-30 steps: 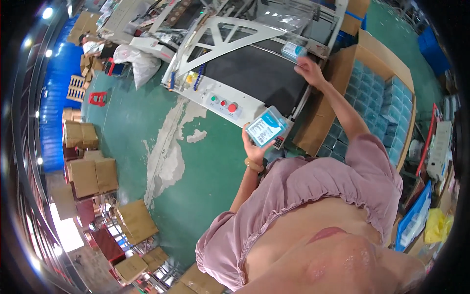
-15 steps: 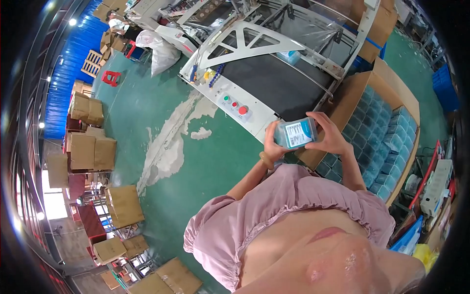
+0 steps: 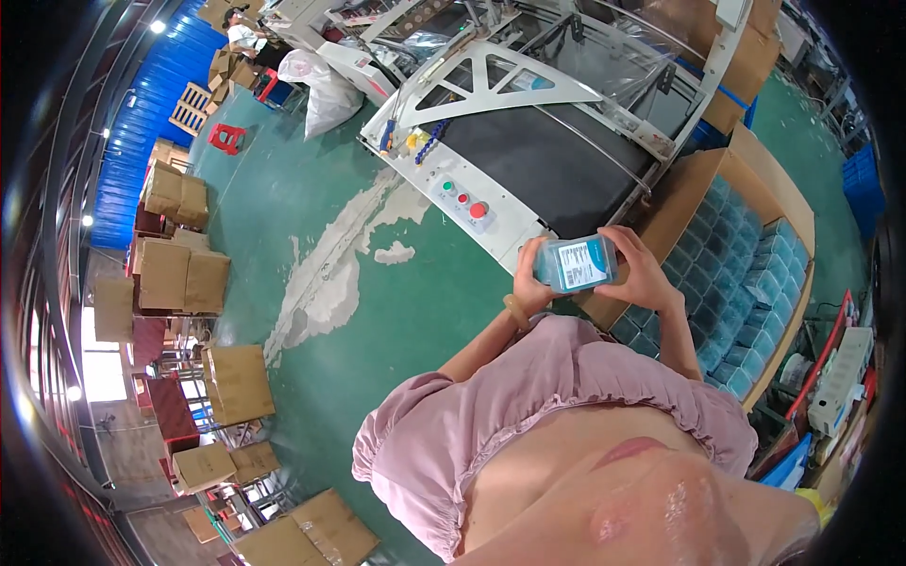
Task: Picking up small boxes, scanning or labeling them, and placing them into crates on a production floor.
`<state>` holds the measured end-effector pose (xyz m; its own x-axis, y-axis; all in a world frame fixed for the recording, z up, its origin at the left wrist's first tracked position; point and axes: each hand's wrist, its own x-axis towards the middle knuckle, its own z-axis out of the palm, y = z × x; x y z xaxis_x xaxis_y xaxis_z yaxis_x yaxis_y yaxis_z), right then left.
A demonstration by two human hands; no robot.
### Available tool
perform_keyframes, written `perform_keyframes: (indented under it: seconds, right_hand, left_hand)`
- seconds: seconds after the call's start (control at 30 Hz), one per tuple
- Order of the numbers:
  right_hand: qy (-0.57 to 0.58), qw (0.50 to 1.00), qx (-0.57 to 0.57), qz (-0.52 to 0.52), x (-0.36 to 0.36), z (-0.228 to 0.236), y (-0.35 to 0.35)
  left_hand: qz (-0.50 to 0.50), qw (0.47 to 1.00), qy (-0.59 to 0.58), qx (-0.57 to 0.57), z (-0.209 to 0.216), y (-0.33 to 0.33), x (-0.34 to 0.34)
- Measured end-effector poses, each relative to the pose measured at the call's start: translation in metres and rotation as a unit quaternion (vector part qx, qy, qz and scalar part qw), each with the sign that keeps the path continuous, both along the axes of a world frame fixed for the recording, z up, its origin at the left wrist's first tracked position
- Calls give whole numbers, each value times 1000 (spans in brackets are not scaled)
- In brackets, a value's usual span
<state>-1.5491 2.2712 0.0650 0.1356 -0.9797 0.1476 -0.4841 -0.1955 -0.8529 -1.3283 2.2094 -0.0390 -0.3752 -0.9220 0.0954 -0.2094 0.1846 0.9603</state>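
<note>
Between my two hands is a clear plastic box (image 3: 572, 265) with a blue and white printed label facing up. My left hand (image 3: 531, 280) wraps its left end, and a beige bangle (image 3: 515, 312) sits on that wrist. At the other end my right hand (image 3: 647, 272) grips it with thumb and fingers. The box is held up near the front end of a black conveyor belt (image 3: 547, 170). To the right stands an open cardboard carton (image 3: 781, 179), filled with rows of similar bluish boxes (image 3: 722, 226).
Beside the belt runs a white machine panel (image 3: 510, 241) with green and red buttons. A white guard arm (image 3: 495, 94) spans the belt. Cardboard boxes (image 3: 236, 382) are stacked at the left. A person (image 3: 247, 42) is far off, near a white sack (image 3: 330, 99).
A bluish box on the belt has travelled away from me, farther in behind the guard arm. My hands keep hold of the labelled box. The whole view has shifted slightly.
</note>
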Motion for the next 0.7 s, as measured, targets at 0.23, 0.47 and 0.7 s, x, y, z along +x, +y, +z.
perform_keyframes:
  seconds: [0.23,0.47,0.7]
  right_hand:
    - [13,1000,-4,-11,4,-2,5]
    - [32,999,17,-7,4,-2,0]
    - [-70,960,-63,-264,-74,-81,-72]
  left_hand:
    - [-2,1000,-1,-30,-5,2,3]
    - [-21,999,15,-21,-24,0,8]
    - [-13,965,206,160,-13,5,9]
